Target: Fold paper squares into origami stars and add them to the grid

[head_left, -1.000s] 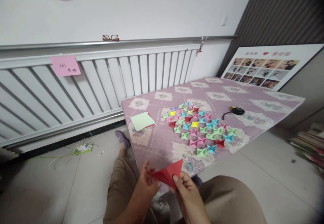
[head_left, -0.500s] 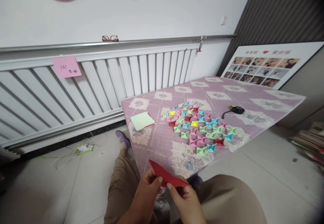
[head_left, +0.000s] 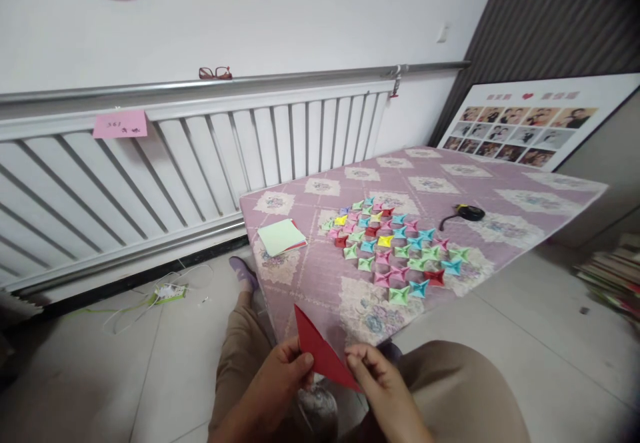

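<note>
Head view: our left hand (head_left: 289, 368) pinches the red paper (head_left: 323, 359) by the table's (head_left: 300, 286) near corner, probably steadying it for our right hand (head_left: 376, 371), whose fingertips bunch at its edge, grip unclear. Beyond, square sheets (head_left: 280, 237) lie along the left edge, likely for easy reach; the pink note (head_left: 120, 125) reads "361".

Dressed in Brown and Purple

Plain brown trousers (head_left: 465, 389), softly creased and loose in cut, end above the left ankle (head_left: 245, 286), with a low purple shoe (head_left: 243, 271) beneath. The left hand (head_left: 289, 366) and right hand (head_left: 377, 376) are bare, as are the forearms (head_left: 249, 408).
</note>
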Action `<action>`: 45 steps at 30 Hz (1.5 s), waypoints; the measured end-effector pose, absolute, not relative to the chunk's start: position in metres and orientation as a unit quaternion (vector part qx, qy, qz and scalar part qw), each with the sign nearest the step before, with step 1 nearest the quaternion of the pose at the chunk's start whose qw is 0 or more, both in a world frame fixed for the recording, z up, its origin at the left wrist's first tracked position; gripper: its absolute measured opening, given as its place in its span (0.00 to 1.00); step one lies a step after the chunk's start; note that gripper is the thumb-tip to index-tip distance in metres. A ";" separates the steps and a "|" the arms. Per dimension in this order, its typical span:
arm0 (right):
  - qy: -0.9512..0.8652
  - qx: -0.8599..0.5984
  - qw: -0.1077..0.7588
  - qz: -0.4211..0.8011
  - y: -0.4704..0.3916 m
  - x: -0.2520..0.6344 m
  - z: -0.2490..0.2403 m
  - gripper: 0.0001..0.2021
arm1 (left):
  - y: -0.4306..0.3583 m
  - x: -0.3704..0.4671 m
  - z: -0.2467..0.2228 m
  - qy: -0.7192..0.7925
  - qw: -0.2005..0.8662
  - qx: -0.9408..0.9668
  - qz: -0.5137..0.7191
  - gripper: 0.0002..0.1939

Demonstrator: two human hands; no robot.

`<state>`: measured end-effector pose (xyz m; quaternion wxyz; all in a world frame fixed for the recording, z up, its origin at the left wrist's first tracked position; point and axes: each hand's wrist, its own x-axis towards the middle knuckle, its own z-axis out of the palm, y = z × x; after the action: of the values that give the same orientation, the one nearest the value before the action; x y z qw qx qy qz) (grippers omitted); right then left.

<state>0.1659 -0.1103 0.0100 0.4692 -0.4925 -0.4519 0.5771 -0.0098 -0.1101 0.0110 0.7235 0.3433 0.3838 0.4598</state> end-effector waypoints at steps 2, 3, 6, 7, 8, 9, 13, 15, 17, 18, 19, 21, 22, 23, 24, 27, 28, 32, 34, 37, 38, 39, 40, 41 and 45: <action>-0.362 -0.486 0.487 0.629 -0.112 0.166 0.021 0.16 | -0.111 -0.015 0.008 0.376 0.726 0.379 0.433 0.21; -0.328 -0.469 0.481 0.664 -0.114 0.164 0.027 0.17 | -0.111 -0.016 0.007 0.372 0.725 0.394 0.425 0.21; -0.290 -0.423 0.445 0.734 -0.122 0.156 0.040 0.18 | -0.112 -0.018 0.007 0.370 0.718 0.428 0.405 0.20; -0.287 -0.418 0.434 0.744 -0.125 0.153 0.042 0.18 | -0.113 -0.019 0.008 0.368 0.719 0.434 0.400 0.20; -0.284 -0.414 0.425 0.753 -0.127 0.151 0.043 0.18 | -0.113 -0.019 0.010 0.366 0.720 0.435 0.397 0.19; -0.279 -0.411 0.419 0.760 -0.129 0.149 0.042 0.18 | -0.113 -0.019 0.011 0.363 0.724 0.431 0.399 0.19; -0.265 -0.371 0.417 0.786 -0.134 0.146 0.037 0.18 | -0.115 -0.020 0.013 0.350 0.746 0.381 0.419 0.18; -0.272 -0.342 0.418 0.797 -0.135 0.145 0.037 0.18 | -0.118 -0.019 0.013 0.340 0.768 0.349 0.415 0.18; -0.276 -0.324 0.416 0.803 -0.136 0.144 0.040 0.18 | -0.120 -0.019 0.015 0.327 0.789 0.321 0.408 0.19; -0.277 -0.319 0.416 0.805 -0.136 0.143 0.042 0.19 | -0.120 -0.019 0.016 0.321 0.797 0.310 0.406 0.18; -0.278 -0.315 0.416 0.807 -0.137 0.142 0.043 0.20 | -0.121 -0.019 0.017 0.315 0.804 0.302 0.403 0.18; -0.277 -0.311 0.414 0.809 -0.137 0.141 0.043 0.21 | -0.121 -0.019 0.018 0.304 0.812 0.294 0.403 0.18; -0.277 -0.311 0.412 0.810 -0.137 0.141 0.042 0.21 | -0.121 -0.020 0.019 0.300 0.815 0.292 0.402 0.18; -0.276 -0.311 0.412 0.811 -0.137 0.141 0.041 0.22 | -0.121 -0.020 0.019 0.296 0.817 0.290 0.400 0.18; -0.276 -0.312 0.411 0.811 -0.137 0.141 0.040 0.22 | -0.121 -0.020 0.020 0.294 0.819 0.289 0.400 0.17; -0.273 -0.297 0.412 0.817 -0.137 0.142 0.039 0.21 | -0.121 -0.021 0.020 0.290 0.821 0.290 0.397 0.16; -0.273 -0.289 0.411 0.820 -0.137 0.142 0.039 0.21 | -0.121 -0.021 0.020 0.289 0.821 0.291 0.397 0.16; -0.280 -0.272 0.406 0.826 -0.137 0.144 0.037 0.18 | -0.121 -0.022 0.017 0.284 0.818 0.310 0.392 0.17; -0.283 -0.276 0.405 0.824 -0.136 0.145 0.033 0.18 | -0.121 -0.023 0.015 0.287 0.816 0.321 0.385 0.17; -0.275 -0.279 0.410 0.824 -0.136 0.144 0.027 0.17 | -0.120 -0.026 0.014 0.293 0.815 0.335 0.371 0.18; -0.270 -0.280 0.412 0.824 -0.136 0.144 0.026 0.17 | -0.120 -0.027 0.014 0.295 0.817 0.336 0.365 0.18; -0.265 -0.282 0.413 0.825 -0.136 0.144 0.025 0.17 | -0.119 -0.027 0.015 0.297 0.818 0.336 0.361 0.18; -0.262 -0.283 0.413 0.825 -0.136 0.143 0.024 0.16 | -0.119 -0.027 0.016 0.300 0.819 0.334 0.358 0.18; -0.259 -0.283 0.411 0.827 -0.136 0.143 0.024 0.16 | -0.119 -0.027 0.017 0.301 0.820 0.332 0.356 0.18; -0.261 -0.286 0.403 0.829 -0.137 0.143 0.024 0.19 | -0.120 -0.027 0.021 0.301 0.824 0.325 0.354 0.18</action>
<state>0.1429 -0.1366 0.0245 0.4030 -0.2856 -0.2612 0.8293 -0.0267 -0.1200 0.0214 0.8237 0.3247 0.3010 0.3542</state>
